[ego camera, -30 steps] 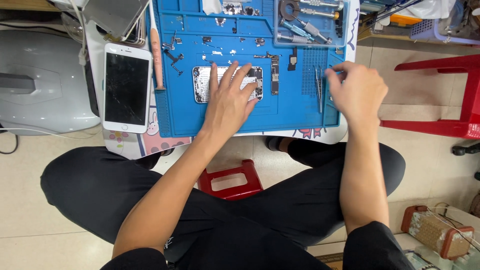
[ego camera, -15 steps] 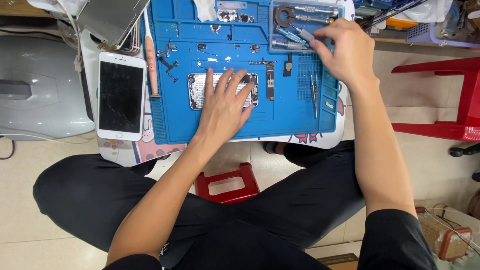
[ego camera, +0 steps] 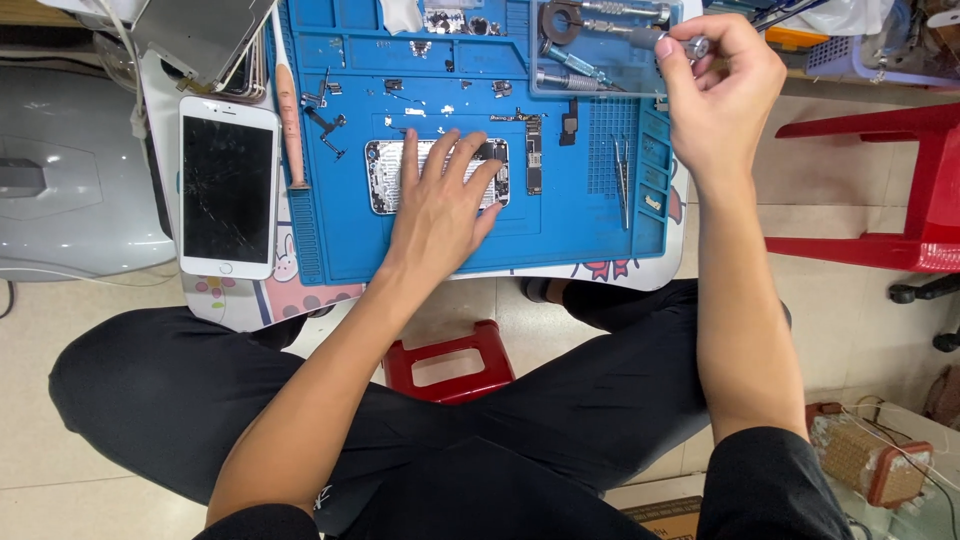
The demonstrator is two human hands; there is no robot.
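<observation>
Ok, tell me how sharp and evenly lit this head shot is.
Head view: even, soft light, only faint shadow under the left hand on the blue mat; mild glare on the white phone screen; the right hand and mat parts look sharp, no obvious motion blur.

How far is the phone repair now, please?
Done: the white screen lies apart, and small parts are spread on the blue mat. In hand: left hand steadies the opened phone body; right hand takes a screwdriver. Left: the body remains open.

Cracked white phone, red stool
</observation>
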